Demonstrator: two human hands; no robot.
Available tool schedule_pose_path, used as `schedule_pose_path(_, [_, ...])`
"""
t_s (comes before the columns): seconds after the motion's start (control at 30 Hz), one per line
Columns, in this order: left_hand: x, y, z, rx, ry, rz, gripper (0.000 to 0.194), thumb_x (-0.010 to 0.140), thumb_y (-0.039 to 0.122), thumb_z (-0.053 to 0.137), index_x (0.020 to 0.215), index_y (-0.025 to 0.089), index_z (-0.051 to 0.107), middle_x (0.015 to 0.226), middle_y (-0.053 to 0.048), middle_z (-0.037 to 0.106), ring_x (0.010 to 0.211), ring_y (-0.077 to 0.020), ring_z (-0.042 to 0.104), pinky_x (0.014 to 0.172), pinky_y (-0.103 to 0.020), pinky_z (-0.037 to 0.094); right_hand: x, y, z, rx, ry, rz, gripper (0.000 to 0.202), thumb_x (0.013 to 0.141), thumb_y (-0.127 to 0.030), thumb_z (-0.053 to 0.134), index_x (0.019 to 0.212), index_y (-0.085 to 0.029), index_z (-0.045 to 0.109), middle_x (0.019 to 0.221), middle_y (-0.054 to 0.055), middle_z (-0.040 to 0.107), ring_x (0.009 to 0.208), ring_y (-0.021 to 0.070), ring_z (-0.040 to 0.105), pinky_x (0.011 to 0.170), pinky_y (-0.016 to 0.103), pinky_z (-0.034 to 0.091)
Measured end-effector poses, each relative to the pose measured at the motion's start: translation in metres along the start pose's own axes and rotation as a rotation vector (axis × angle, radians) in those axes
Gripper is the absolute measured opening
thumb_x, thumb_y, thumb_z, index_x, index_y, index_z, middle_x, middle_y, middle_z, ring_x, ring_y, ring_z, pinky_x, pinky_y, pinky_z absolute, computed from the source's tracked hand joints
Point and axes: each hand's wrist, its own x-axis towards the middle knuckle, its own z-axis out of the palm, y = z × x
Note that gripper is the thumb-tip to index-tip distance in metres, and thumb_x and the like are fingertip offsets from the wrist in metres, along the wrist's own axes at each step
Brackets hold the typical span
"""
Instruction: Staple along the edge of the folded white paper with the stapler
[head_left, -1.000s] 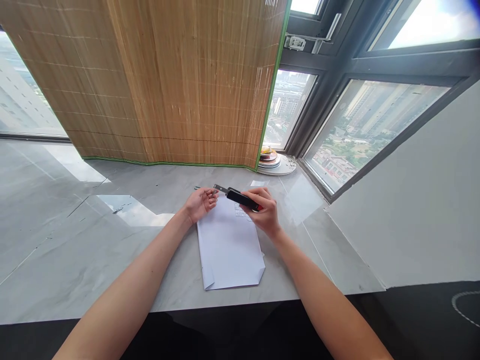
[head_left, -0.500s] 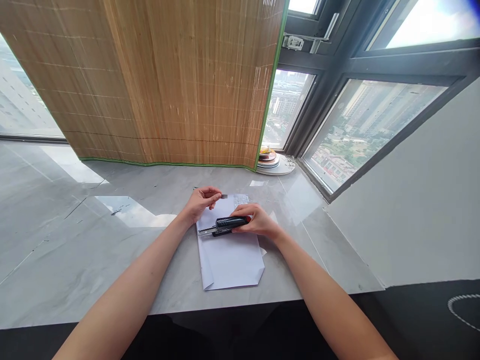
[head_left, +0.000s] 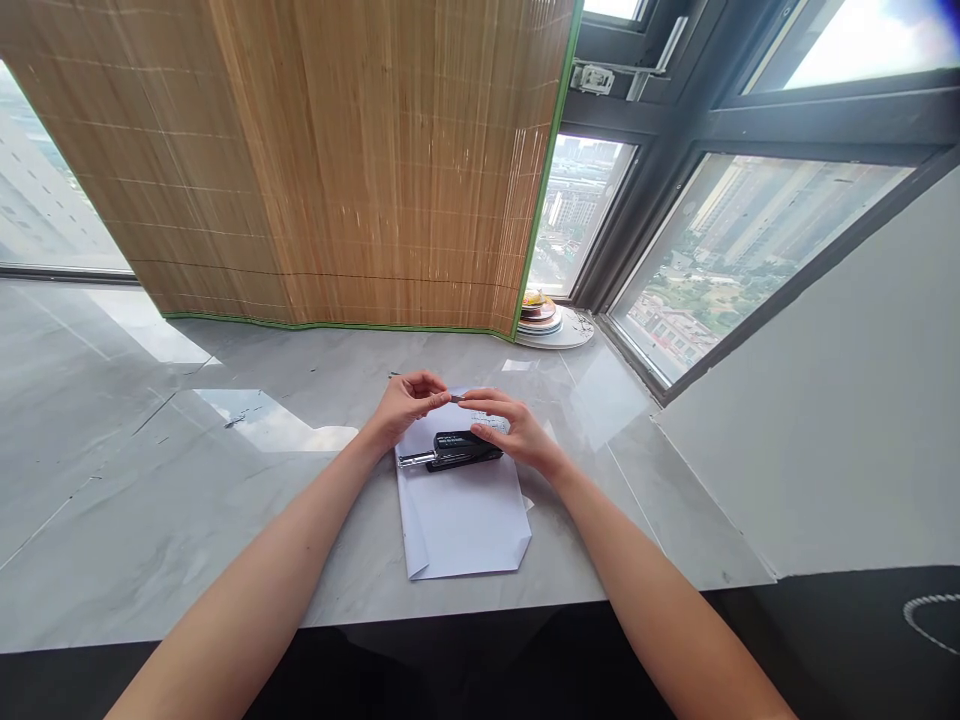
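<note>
A black stapler (head_left: 465, 450) lies on a white paper envelope (head_left: 465, 525), its metal tray drawn out to the left. Pinched between the thumb and fingers of my left hand (head_left: 409, 405) is a small grey strip of staples (head_left: 455, 399), held above the envelope's upper part. My right hand (head_left: 514, 428) reaches over the stapler's right end. Its index fingertip meets the right end of the strip, while the thumb stays apart, just over the stapler. I cannot tell whether that thumb touches the stapler.
The grey marble-patterned ledge (head_left: 225, 540) runs across the view. Behind it hangs a bamboo blind (head_left: 360, 180) with green edging. Stacked plates (head_left: 544, 318) stand in the window corner. A white wall (head_left: 847, 400) borders the right side.
My right hand has let go of the stapler and moved up to the strip of staples. The stapler now rests on the envelope. My left hand has barely moved.
</note>
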Motion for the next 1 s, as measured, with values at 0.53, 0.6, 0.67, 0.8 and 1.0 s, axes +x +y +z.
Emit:
schedule_pose_path(0.53, [0.009,-0.017,-0.034,1.029,0.573,0.157,0.027,0.091,0.017,0.054,0.108,0.021,0.075,0.123,-0.015,0.071,0.113,-0.0319,0.065,0.099,-0.047,0.050,-0.004,0.054,-0.041,-0.391,0.629,0.534,0.033,0.083,-0.028,0.060,0.109,-0.023,0.080,0.110,0.006,0.079,0.093,0.0241,0.067,0.096,0.042,0.051])
schedule_pose_path(0.6, [0.010,-0.024,-0.041,1.146,0.512,0.083,0.038,0.089,0.010,0.052,0.116,0.021,0.076,0.141,-0.016,0.064,0.127,-0.0366,0.058,0.103,-0.052,0.048,-0.010,0.068,-0.049,-0.439,0.636,0.604,0.035,0.079,-0.026,0.059,0.106,-0.023,0.081,0.105,0.005,0.080,0.090,0.0240,0.068,0.094,0.040,0.052])
schedule_pose_path(0.67, [0.011,-0.029,-0.046,1.194,0.442,0.052,0.043,0.088,0.008,0.050,0.119,0.021,0.076,0.141,-0.016,0.065,0.126,-0.0387,0.058,0.101,-0.055,0.048,-0.015,0.079,-0.053,-0.446,0.616,0.620,0.034,0.075,-0.025,0.059,0.101,-0.023,0.082,0.095,0.005,0.080,0.081,0.0237,0.068,0.089,0.038,0.054])
schedule_pose_path(0.8, [0.011,-0.032,-0.052,1.210,0.403,0.083,0.031,0.088,0.010,0.052,0.100,0.020,0.079,0.115,-0.017,0.075,0.110,-0.0383,0.064,0.096,-0.053,0.048,-0.020,0.094,-0.054,-0.469,0.622,0.533,0.027,0.072,-0.026,0.062,0.090,-0.023,0.082,0.077,0.004,0.076,0.067,0.0225,0.063,0.079,0.038,0.056])
schedule_pose_path(1.0, [0.014,-0.027,-0.051,1.006,0.456,0.134,0.021,0.093,0.023,0.053,0.093,0.019,0.074,0.100,-0.015,0.076,0.095,-0.0323,0.068,0.087,-0.043,0.050,-0.010,0.062,-0.046,-0.414,0.635,0.334,0.029,0.084,-0.040,0.068,0.099,-0.020,0.082,0.097,0.010,0.073,0.079,0.0225,0.063,0.081,0.040,0.056])
